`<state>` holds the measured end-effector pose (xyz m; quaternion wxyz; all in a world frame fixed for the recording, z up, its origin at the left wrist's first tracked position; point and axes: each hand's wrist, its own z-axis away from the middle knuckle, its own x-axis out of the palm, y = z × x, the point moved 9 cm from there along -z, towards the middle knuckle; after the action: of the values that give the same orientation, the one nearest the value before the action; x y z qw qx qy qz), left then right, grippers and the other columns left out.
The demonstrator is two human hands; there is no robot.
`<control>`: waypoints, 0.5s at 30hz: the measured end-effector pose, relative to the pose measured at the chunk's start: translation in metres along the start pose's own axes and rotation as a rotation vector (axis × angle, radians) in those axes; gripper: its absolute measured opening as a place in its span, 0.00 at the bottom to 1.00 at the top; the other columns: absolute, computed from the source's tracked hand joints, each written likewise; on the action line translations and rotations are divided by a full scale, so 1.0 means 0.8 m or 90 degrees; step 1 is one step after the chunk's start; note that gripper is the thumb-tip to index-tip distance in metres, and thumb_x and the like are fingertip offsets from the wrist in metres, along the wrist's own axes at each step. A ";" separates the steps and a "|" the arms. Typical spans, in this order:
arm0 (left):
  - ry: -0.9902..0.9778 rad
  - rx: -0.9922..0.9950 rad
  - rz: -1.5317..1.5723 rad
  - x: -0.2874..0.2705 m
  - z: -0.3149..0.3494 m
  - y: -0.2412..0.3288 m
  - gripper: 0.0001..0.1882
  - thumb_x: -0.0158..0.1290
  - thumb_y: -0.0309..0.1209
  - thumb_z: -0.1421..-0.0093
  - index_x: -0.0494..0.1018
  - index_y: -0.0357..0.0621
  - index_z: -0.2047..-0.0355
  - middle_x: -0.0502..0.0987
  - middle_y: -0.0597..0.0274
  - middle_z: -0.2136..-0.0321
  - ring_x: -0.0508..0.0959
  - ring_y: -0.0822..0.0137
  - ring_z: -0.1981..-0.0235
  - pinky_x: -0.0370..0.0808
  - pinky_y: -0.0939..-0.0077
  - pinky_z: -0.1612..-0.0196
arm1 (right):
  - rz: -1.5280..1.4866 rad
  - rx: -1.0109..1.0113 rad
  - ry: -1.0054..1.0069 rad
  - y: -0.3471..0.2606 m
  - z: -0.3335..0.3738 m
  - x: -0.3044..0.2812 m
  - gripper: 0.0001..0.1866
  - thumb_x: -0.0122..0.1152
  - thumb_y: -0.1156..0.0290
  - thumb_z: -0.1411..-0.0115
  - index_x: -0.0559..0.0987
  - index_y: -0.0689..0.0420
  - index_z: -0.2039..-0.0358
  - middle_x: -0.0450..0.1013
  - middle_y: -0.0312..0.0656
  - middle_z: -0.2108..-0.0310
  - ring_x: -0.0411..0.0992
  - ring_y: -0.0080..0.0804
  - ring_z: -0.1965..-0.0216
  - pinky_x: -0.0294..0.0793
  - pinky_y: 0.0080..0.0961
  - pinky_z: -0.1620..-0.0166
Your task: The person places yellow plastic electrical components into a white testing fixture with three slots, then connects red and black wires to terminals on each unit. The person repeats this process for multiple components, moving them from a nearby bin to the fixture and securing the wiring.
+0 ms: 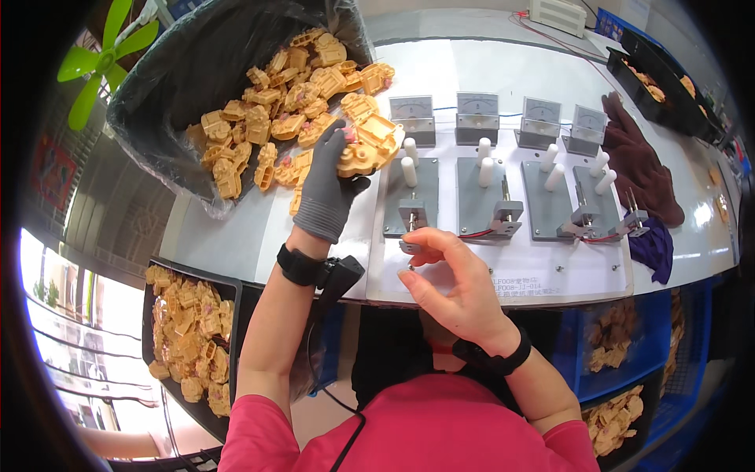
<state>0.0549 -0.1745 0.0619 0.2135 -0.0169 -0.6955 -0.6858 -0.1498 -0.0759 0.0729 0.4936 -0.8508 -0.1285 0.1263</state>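
Note:
My left hand (324, 189), in a grey glove, grips a tan moulded plastic part (371, 145) with hollow compartments and a pinkish bit near the thumb side. It is held up between the bin and the leftmost test fixture (425, 193), a grey plate with two white pegs and a metal contact block (412, 214) at its near end. Bare, with thumb and fingers apart, my right hand (464, 299) hovers by that block; whether a fingertip touches it I cannot tell. Similar fixtures (480, 197) stand to the right, with analog meters (477, 110) behind the row.
A plastic-lined bin (157, 118) heaped with tan parts (259, 118) fills the back left. Below the table edge sit a black crate (236, 303) and blue bins (621, 374) of similar parts. Brown cloth (645, 165) and a black tray (668, 102) lie right; a green fan (104, 63) stands left.

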 end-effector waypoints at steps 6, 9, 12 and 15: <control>-0.093 0.236 -0.338 0.046 0.027 0.039 0.26 0.53 0.38 0.32 0.63 0.46 0.37 0.71 0.63 0.52 0.72 0.77 0.62 0.73 0.83 0.59 | -0.004 -0.012 0.002 -0.005 -0.001 -0.002 0.22 0.66 0.71 0.41 0.74 0.58 0.47 0.74 0.43 0.59 0.73 0.33 0.61 0.73 0.28 0.55; -0.112 0.292 -0.375 0.040 0.037 0.050 0.24 0.55 0.31 0.34 0.67 0.43 0.39 0.71 0.63 0.50 0.73 0.76 0.58 0.73 0.83 0.55 | -0.005 -0.021 0.002 -0.007 -0.001 -0.002 0.21 0.66 0.70 0.41 0.74 0.58 0.48 0.73 0.44 0.60 0.73 0.34 0.62 0.73 0.29 0.56; -0.143 0.347 -0.401 0.049 0.040 0.059 0.24 0.55 0.32 0.34 0.67 0.41 0.39 0.72 0.61 0.48 0.74 0.74 0.54 0.73 0.81 0.52 | 0.002 -0.031 0.006 -0.008 -0.001 -0.002 0.21 0.66 0.70 0.42 0.74 0.58 0.48 0.73 0.44 0.60 0.73 0.35 0.62 0.73 0.29 0.57; -0.148 0.288 -0.408 0.060 0.036 0.066 0.24 0.57 0.34 0.35 0.69 0.40 0.41 0.74 0.59 0.48 0.75 0.73 0.53 0.74 0.80 0.51 | 0.017 -0.023 -0.005 -0.005 -0.001 -0.003 0.22 0.67 0.72 0.42 0.74 0.59 0.47 0.74 0.43 0.57 0.75 0.32 0.60 0.74 0.27 0.54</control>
<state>0.0202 -0.1563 0.1285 -0.0927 0.1704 -0.8186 -0.5406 -0.1525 -0.0753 0.0769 0.4758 -0.8608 -0.1213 0.1338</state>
